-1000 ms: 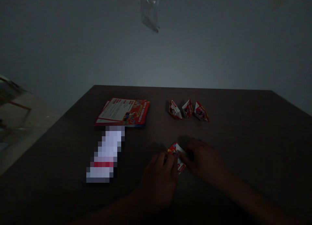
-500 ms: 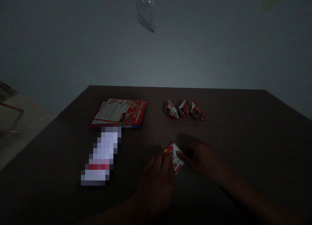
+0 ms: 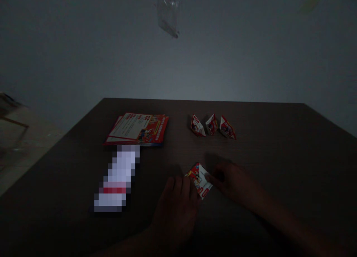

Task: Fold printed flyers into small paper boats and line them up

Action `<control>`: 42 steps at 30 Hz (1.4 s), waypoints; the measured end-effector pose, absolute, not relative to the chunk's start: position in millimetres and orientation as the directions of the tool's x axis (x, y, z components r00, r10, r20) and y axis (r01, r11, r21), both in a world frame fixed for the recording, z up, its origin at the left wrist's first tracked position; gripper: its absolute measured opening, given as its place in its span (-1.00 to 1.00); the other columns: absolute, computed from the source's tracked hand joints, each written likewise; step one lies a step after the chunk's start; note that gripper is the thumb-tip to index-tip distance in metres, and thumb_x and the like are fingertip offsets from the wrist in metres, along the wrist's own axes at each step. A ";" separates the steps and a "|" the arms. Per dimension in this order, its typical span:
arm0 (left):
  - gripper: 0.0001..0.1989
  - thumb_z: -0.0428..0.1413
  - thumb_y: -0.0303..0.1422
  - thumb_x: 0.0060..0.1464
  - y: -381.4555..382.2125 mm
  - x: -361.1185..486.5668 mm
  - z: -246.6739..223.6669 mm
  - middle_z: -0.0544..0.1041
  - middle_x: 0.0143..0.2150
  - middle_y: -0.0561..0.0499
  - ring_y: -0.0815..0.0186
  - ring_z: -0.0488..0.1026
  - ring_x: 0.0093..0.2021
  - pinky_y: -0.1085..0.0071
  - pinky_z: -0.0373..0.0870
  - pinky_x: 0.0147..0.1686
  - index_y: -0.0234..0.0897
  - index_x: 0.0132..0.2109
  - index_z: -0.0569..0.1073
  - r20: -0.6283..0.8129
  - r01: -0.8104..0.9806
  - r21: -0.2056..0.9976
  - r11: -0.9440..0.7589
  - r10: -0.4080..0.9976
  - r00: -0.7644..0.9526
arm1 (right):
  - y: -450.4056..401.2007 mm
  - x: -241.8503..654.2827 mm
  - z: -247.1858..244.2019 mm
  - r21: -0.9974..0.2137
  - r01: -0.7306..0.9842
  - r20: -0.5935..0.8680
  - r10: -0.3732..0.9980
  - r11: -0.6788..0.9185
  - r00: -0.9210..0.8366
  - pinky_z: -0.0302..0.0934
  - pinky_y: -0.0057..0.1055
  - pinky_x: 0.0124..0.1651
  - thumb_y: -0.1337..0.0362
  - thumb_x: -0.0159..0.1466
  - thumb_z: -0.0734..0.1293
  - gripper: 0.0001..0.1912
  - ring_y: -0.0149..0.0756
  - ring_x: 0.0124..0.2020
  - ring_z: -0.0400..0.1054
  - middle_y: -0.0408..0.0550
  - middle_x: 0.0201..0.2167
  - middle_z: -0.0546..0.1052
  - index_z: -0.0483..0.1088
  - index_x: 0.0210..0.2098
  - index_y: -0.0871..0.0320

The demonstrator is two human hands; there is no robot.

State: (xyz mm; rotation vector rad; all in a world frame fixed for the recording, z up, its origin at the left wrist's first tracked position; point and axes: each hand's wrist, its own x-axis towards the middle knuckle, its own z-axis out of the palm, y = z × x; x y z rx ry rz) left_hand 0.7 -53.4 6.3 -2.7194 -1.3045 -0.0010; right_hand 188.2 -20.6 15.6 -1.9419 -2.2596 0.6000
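Note:
A small folded paper (image 3: pixel 200 179), red with pictures on one half and white on the other, lies near the table's front between both hands. My left hand (image 3: pixel 180 207) rests on its left edge, fingers together and pressing it. From the right, my right hand (image 3: pixel 227 179) pinches the paper's right corner between thumb and curled fingers. Farther back stand three folded red and white paper pieces (image 3: pixel 198 126), (image 3: pixel 212 124), (image 3: pixel 227 128) in a row.
A stack of red and white printed sheets (image 3: pixel 136 129) lies at the back left of the dark table (image 3: pixel 264 138). In front of it is a pixelated pale strip (image 3: pixel 119 179). Clear plastic (image 3: pixel 168 15) hangs before the wall.
My left hand's fingers have shifted slightly left on the paper, so more of its printed red half shows. The whole view has moved a little.

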 end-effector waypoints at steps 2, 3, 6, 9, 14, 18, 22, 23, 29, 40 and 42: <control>-0.79 -0.04 -0.37 0.19 -53.2 0.8 6.9 0.42 -0.29 -0.10 0.14 0.33 -0.27 0.18 0.25 -0.28 -0.32 -0.18 0.47 0.047 0.775 -0.119 -0.621 0.776 0.629 | -20.3 188.1 15.0 -0.348 0.933 -0.190 0.967 0.094 -0.168 0.13 -0.41 -0.44 0.12 0.23 0.25 -0.74 -0.25 -0.45 0.43 -0.07 -0.47 0.57 0.48 -0.44 0.10; -0.79 -0.04 -0.37 0.19 -53.1 0.9 7.2 0.43 -0.29 -0.10 0.14 0.33 -0.27 0.19 0.25 -0.29 -0.32 -0.18 0.47 0.044 0.776 -0.120 -0.619 0.778 0.627 | -20.3 187.9 15.2 -0.343 0.935 -0.196 0.967 0.088 -0.162 0.13 -0.41 -0.44 0.12 0.22 0.25 -0.74 -0.25 -0.46 0.43 -0.07 -0.47 0.57 0.49 -0.44 0.10; -0.79 -0.03 -0.37 0.18 -53.4 0.5 7.4 0.43 -0.29 -0.10 0.14 0.34 -0.27 0.18 0.26 -0.28 -0.32 -0.17 0.47 0.042 0.775 -0.115 -0.622 0.776 0.629 | -20.5 187.9 17.1 -0.338 0.938 -0.207 0.966 0.076 -0.153 0.13 -0.40 -0.44 0.12 0.22 0.25 -0.74 -0.25 -0.46 0.43 -0.07 -0.47 0.57 0.49 -0.45 0.10; -0.78 -0.03 -0.36 0.18 -53.6 -0.7 6.0 0.44 -0.28 -0.10 0.14 0.34 -0.27 0.17 0.26 -0.27 -0.33 -0.15 0.47 0.054 0.777 -0.109 -0.620 0.777 0.628 | -20.9 189.7 18.0 -0.360 0.929 -0.208 0.964 0.082 -0.166 0.14 -0.41 -0.43 0.13 0.22 0.25 -0.74 -0.26 -0.45 0.43 -0.06 -0.46 0.57 0.49 -0.45 0.12; -0.78 -0.03 -0.34 0.19 -52.4 -2.3 4.7 0.45 -0.25 -0.10 0.15 0.34 -0.25 0.17 0.26 -0.24 -0.31 -0.16 0.47 0.070 0.781 -0.083 -0.619 0.778 0.624 | -20.9 192.6 14.6 -0.391 0.917 -0.216 0.960 0.085 -0.181 0.13 -0.43 -0.45 0.13 0.23 0.25 -0.74 -0.28 -0.47 0.42 -0.09 -0.48 0.57 0.49 -0.44 0.10; -0.80 0.00 -0.35 0.17 -51.2 -2.1 6.1 0.45 -0.27 -0.10 0.15 0.34 -0.26 0.17 0.25 -0.25 -0.32 -0.17 0.48 0.073 0.770 -0.096 -0.631 0.767 0.637 | -20.5 191.7 14.4 -0.372 0.924 -0.210 0.962 0.085 -0.173 0.13 -0.42 -0.44 0.13 0.22 0.26 -0.74 -0.26 -0.46 0.42 -0.06 -0.48 0.56 0.49 -0.45 0.12; -0.80 0.01 -0.33 0.16 -50.4 -1.7 5.3 0.46 -0.27 -0.08 0.15 0.35 -0.27 0.18 0.26 -0.27 -0.31 -0.18 0.48 0.081 0.777 -0.080 -0.624 0.773 0.629 | -20.0 191.8 16.1 -0.388 0.919 -0.235 0.956 0.073 -0.176 0.12 -0.42 -0.45 0.12 0.22 0.25 -0.73 -0.27 -0.46 0.42 -0.06 -0.47 0.56 0.49 -0.44 0.13; -0.80 0.01 -0.33 0.17 -50.4 -1.7 4.9 0.46 -0.27 -0.08 0.15 0.35 -0.27 0.18 0.26 -0.26 -0.30 -0.18 0.48 0.082 0.780 -0.077 -0.621 0.776 0.626 | -19.8 192.4 16.2 -0.393 0.917 -0.241 0.954 0.071 -0.177 0.11 -0.43 -0.46 0.11 0.22 0.25 -0.72 -0.27 -0.46 0.42 -0.06 -0.47 0.56 0.49 -0.44 0.13; -0.81 0.01 -0.34 0.17 -51.1 -2.6 5.0 0.45 -0.27 -0.08 0.16 0.34 -0.26 0.19 0.24 -0.25 -0.30 -0.18 0.48 0.068 0.782 -0.069 -0.619 0.779 0.623 | -19.7 198.5 14.9 -0.399 0.914 -0.253 0.949 0.074 -0.187 0.13 -0.42 -0.44 0.11 0.22 0.24 -0.72 -0.25 -0.44 0.42 -0.05 -0.45 0.56 0.49 -0.42 0.11; -0.79 0.00 -0.32 0.17 -49.3 -3.3 7.0 0.46 -0.27 -0.08 0.14 0.35 -0.25 0.17 0.25 -0.24 -0.31 -0.19 0.48 0.069 0.783 -0.045 -0.620 0.780 0.622 | -17.3 204.1 19.4 -0.450 0.893 -0.322 0.928 0.025 -0.188 0.14 -0.41 -0.45 0.16 0.20 0.26 -0.77 -0.24 -0.44 0.42 -0.05 -0.45 0.56 0.49 -0.41 0.13; -0.78 0.00 -0.31 0.17 -48.9 -3.8 8.0 0.46 -0.27 -0.08 0.15 0.35 -0.25 0.17 0.25 -0.23 -0.31 -0.21 0.49 0.073 0.780 -0.033 -0.625 0.777 0.626 | -16.6 205.1 19.9 -0.454 0.891 -0.329 0.925 0.022 -0.191 0.14 -0.41 -0.45 0.16 0.20 0.26 -0.77 -0.24 -0.44 0.42 -0.05 -0.44 0.56 0.49 -0.41 0.13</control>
